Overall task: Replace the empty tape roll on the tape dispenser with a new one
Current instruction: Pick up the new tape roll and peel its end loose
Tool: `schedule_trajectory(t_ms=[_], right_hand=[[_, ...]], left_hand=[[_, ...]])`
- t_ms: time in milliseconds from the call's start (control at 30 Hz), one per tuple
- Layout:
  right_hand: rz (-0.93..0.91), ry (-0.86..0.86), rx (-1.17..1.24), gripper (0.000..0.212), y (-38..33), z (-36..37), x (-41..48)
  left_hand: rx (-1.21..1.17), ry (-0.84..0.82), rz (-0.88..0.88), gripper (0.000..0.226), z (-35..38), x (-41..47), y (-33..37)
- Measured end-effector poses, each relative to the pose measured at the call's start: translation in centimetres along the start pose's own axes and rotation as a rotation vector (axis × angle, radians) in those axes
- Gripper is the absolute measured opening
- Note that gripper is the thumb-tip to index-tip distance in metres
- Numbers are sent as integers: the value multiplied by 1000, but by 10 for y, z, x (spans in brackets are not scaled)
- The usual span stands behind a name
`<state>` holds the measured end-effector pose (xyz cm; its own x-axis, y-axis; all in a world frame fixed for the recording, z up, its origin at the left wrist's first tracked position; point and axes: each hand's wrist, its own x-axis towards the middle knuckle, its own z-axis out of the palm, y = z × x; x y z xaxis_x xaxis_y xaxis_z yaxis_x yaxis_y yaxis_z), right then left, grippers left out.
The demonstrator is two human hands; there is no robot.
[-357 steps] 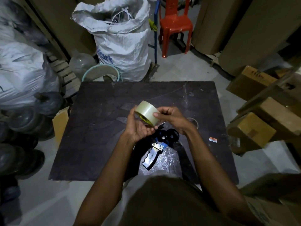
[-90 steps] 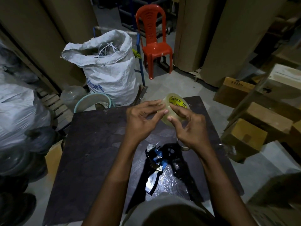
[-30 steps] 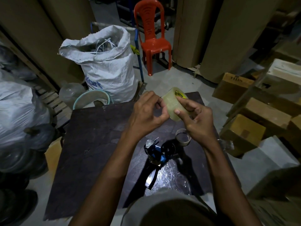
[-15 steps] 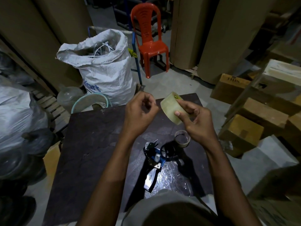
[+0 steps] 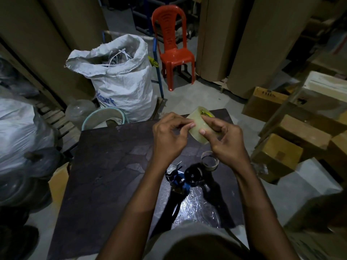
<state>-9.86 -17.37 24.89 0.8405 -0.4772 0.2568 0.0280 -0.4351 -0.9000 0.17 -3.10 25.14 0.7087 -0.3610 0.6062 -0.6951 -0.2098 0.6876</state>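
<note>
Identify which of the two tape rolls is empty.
The small bare ring lying on the table beside the dispenser; the other roll, full, is held in both hands.

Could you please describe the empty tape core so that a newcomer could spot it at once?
Find the dark table. The tape dispenser lies near its front edge, and the empty tape core stands just right of it: a thin bare ring, unlike the thick new tape roll.

Blue letters ending in "art" show on the white woven sack [image 5: 122, 87], while the black print on the new tape roll's [image 5: 199, 126] yellow core label and on the cardboard box [image 5: 262, 102] stays illegible.
</note>
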Motion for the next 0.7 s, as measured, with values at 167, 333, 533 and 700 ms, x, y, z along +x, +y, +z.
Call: schedule_trajectory(t_ms=[167,333,533,700], right_hand=[[-2,11,-47,43,2,0,1],[-10,-27,-96,42,0,0,1],[-43,-52,-125,43,5,-1,-2],[-70,-66,-156,42,11,-1,-4]], left_hand=[[138,1,17,5,11,-5,6],[232,-26,40,6,12,2,-3],[175,-138,-12,5,8,7,-12],[95,-172,-131,10,3,6,-17]])
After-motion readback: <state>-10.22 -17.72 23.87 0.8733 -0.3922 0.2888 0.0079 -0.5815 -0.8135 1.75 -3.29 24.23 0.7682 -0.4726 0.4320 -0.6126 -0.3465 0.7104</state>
